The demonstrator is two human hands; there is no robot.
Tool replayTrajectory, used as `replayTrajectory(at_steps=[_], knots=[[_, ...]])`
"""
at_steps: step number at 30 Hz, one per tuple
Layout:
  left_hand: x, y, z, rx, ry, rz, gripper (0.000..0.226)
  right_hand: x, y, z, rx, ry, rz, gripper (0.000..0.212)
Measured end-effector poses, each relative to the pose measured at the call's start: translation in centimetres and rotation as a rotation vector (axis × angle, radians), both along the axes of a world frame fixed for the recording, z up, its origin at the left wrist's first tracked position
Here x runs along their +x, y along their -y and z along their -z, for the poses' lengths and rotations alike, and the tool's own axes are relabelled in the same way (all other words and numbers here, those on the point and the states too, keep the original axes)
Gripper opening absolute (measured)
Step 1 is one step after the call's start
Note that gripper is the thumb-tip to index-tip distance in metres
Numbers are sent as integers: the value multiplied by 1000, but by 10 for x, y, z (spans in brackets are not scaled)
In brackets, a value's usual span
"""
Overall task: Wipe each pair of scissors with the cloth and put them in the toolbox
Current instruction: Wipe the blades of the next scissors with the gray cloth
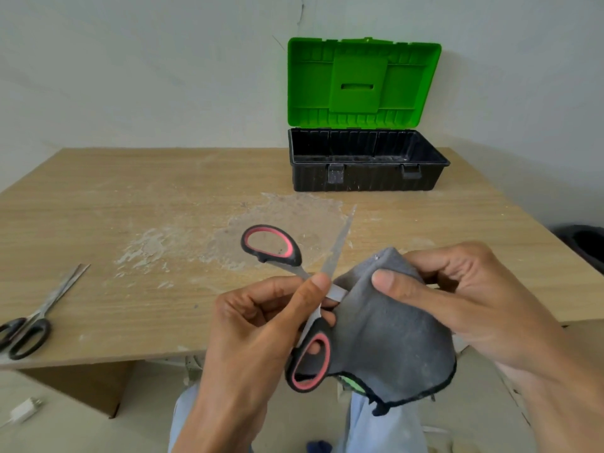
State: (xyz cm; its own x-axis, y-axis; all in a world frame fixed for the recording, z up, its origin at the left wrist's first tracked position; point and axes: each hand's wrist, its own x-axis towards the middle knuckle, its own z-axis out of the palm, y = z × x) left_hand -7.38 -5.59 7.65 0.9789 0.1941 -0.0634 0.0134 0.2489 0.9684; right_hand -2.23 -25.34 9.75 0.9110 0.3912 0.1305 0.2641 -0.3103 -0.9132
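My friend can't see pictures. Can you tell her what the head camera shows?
The left hand holds open pink-handled scissors while the right hand wipes one blade with a grey cloth. Black-handled scissors lie on the table; an open toolbox waits behind.

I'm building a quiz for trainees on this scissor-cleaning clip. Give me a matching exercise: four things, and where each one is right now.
Things:
1. pink-handled scissors
2. grey cloth
3. black-handled scissors
4. toolbox

Places:
a. lying on the table's left edge
b. open, at the table's far side
c. in the left hand
d. in the right hand

Pairs: 1-c, 2-d, 3-a, 4-b
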Motion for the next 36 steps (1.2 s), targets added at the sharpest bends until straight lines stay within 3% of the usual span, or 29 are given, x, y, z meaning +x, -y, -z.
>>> replayTrajectory(at_steps=[5,8,25,32,36], knots=[[-1,4,-3,6,42,-35,19,-8,-18,7,-231,65,-111,49],[-4,-3,-2,-25,26,-56,21,-8,-16,7,-203,32,-129,41],[-3,-14,-11,-144,-97,-73,21,-9,0,3,-53,-5,-44,48],[-4,-2,-14,-47,-8,-67,24,-13,-12,-7,-37,88,-44,38],[-4,0,-14,-43,1,-76,23,-12,-20,2,-164,126,-82,60]])
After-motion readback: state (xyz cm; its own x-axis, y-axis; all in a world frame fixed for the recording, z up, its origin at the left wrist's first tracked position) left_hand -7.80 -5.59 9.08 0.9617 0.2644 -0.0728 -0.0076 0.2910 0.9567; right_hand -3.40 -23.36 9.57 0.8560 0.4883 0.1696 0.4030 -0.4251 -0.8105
